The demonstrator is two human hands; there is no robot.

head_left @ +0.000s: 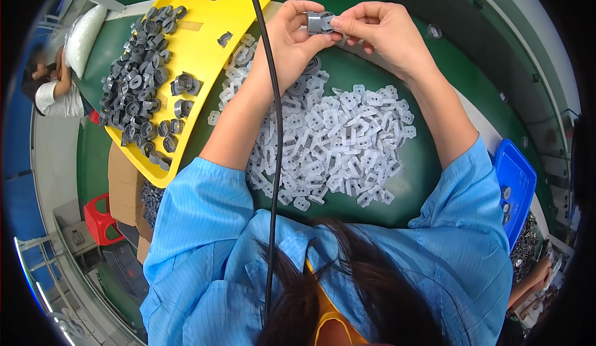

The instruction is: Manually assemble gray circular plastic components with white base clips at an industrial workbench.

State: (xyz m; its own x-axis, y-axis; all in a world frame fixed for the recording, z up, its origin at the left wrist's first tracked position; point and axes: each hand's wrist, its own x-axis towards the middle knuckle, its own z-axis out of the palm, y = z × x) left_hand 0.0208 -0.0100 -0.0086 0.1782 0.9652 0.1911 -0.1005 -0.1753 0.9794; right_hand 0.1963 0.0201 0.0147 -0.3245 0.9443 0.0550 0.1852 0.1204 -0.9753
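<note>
Between my two hands, above the far side of the green table, is a small grey plastic ring-shaped part (318, 23). The fingers of my left hand (290, 34) wrap round its left side. From the right, the thumb and fingers of my right hand (385, 32) pinch its end; whether a second piece is between them I cannot make out. Below my hands lies a wide heap of small whitish translucent plastic pieces with holes (323, 144). A few grey round parts (298, 86) lie at the heap's far left, partly behind my left hand.
A yellow tray (202, 54) at the left holds many dark grey ring parts. A black cable (277, 129) hangs across the view. To the right stands a blue tray (521, 166) with a few parts. Other people are at the far left and lower right; a red stool (98, 222) stands lower left.
</note>
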